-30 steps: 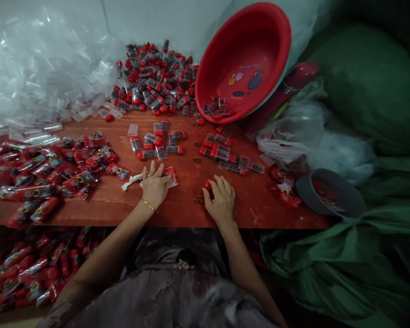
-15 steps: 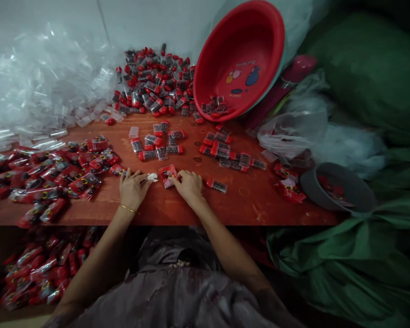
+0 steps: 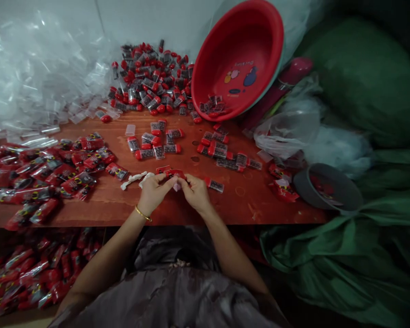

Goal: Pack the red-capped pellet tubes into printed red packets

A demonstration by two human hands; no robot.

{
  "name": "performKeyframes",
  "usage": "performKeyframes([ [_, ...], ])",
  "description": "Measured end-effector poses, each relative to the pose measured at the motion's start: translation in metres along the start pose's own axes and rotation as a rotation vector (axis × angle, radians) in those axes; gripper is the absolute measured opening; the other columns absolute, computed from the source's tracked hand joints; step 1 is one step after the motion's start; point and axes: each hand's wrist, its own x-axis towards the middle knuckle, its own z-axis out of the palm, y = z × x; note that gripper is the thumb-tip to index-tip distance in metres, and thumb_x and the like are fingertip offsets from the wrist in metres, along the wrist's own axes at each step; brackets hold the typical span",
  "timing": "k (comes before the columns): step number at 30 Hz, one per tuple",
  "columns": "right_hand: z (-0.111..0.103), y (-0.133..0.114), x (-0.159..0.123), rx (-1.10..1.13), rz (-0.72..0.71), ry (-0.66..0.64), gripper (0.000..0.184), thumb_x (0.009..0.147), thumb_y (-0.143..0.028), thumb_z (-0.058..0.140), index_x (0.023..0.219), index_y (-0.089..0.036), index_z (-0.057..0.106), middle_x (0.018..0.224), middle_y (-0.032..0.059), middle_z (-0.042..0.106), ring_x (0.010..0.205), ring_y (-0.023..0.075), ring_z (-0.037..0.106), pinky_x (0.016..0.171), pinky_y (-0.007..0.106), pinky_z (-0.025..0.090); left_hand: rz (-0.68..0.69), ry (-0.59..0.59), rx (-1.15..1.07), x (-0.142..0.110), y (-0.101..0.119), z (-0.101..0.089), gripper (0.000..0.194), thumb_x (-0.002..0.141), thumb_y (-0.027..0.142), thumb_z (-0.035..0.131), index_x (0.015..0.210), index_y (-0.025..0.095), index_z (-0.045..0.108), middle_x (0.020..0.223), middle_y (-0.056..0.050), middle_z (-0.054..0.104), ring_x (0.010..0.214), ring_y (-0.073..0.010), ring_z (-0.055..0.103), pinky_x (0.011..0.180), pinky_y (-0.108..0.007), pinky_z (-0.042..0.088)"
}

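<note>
My left hand [image 3: 152, 193] and my right hand [image 3: 197, 193] meet over the red tabletop, thumbs close together. Between them they pinch a red printed label piece [image 3: 175, 173], possibly a small stack, with a pinkish bit [image 3: 176, 186] showing at the thumbs. My fingers partly hide it. Against the left hand's outer side lies a crumpled white strip [image 3: 134, 179]. A clear tube with a red cap and dark beads inside [image 3: 215, 185] rests just right of my right hand. More such tubes [image 3: 152, 139] lie beyond both hands.
Wrapped red packets [image 3: 59, 175] cover the table's left, with more in a box below [image 3: 37, 273]. Clear empty sleeves [image 3: 44, 77] heap behind them. A red basin [image 3: 237, 54] leans at the back beside piled tubes [image 3: 153, 77]. A grey bowl [image 3: 302, 184] stands at right.
My left hand has left the white strip, moved right and joined my right hand on the red label piece. The strip now lies stretched out on the table. The view has shifted slightly.
</note>
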Motion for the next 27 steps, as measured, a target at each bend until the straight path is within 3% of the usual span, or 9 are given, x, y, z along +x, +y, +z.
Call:
performKeyframes([
  [2,-0.002,-0.004,-0.005,-0.012,0.007,-0.001,0.029,0.088,-0.036,0.045,0.069,-0.020,0.060,0.060,0.0004,0.061,0.055,0.0144,0.054,0.055,0.024,0.038,0.028,-0.059,0.002,0.001,-0.002,0.009,0.029,0.064,0.037,0.075,0.047,0.017,0.063,0.045,0.002,0.054,0.048,-0.0103,0.046,0.052,-0.023,0.037],
  [4,-0.002,-0.004,-0.009,0.002,0.029,0.009,0.029,0.088,-0.036,0.044,0.066,-0.021,0.057,0.056,-0.0007,0.057,0.052,0.0133,0.050,0.053,0.024,0.035,0.033,-0.044,-0.039,0.000,-0.007,0.015,0.032,0.063,0.039,0.075,0.045,0.016,0.060,0.043,0.003,0.050,0.046,-0.0083,0.041,0.050,-0.022,0.033],
  [10,0.004,0.005,-0.023,0.261,0.189,0.016,0.034,0.083,-0.046,0.050,0.062,-0.020,0.053,0.054,-0.0032,0.051,0.050,0.0103,0.045,0.050,0.022,0.035,-0.242,0.018,-0.404,-0.009,-0.016,0.028,0.033,0.046,0.041,0.083,0.055,0.014,0.065,0.052,0.002,0.059,0.050,-0.0076,0.048,0.056,-0.022,0.041],
  [14,0.004,0.002,-0.030,0.422,0.260,0.032,0.034,0.082,-0.047,0.051,0.065,-0.019,0.054,0.057,-0.0020,0.054,0.054,0.0112,0.048,0.053,0.023,0.039,-0.169,0.032,-0.346,-0.010,-0.017,0.033,0.033,0.051,0.043,0.081,0.054,0.015,0.065,0.054,0.001,0.061,0.055,-0.0098,0.052,0.060,-0.024,0.043],
  [18,0.002,-0.003,-0.030,0.382,0.246,0.116,0.038,0.085,-0.046,0.046,0.058,-0.021,0.044,0.051,-0.0051,0.042,0.049,0.0091,0.039,0.050,0.022,0.033,-0.130,0.055,-0.281,-0.010,-0.017,0.037,0.029,0.053,0.040,0.081,0.054,0.015,0.066,0.055,0.002,0.061,0.057,-0.0094,0.052,0.063,-0.023,0.043],
  [24,-0.003,-0.001,-0.029,0.374,0.221,0.094,0.029,0.086,-0.044,0.047,0.071,-0.020,0.052,0.059,-0.0039,0.048,0.055,0.0102,0.043,0.055,0.022,0.037,-0.356,0.044,-0.482,-0.013,-0.007,0.038,0.033,0.045,0.035,0.085,0.066,0.015,0.068,0.062,0.002,0.064,0.057,-0.0080,0.055,0.060,-0.021,0.045],
  [27,-0.004,0.000,-0.029,0.280,0.213,0.062,0.033,0.087,-0.044,0.045,0.064,-0.021,0.047,0.056,-0.0044,0.045,0.052,0.0103,0.042,0.052,0.022,0.035,-0.349,-0.003,-0.464,-0.013,-0.003,0.037,0.034,0.043,0.034,0.086,0.058,0.013,0.065,0.057,0.003,0.061,0.054,-0.0068,0.053,0.057,-0.020,0.045],
])
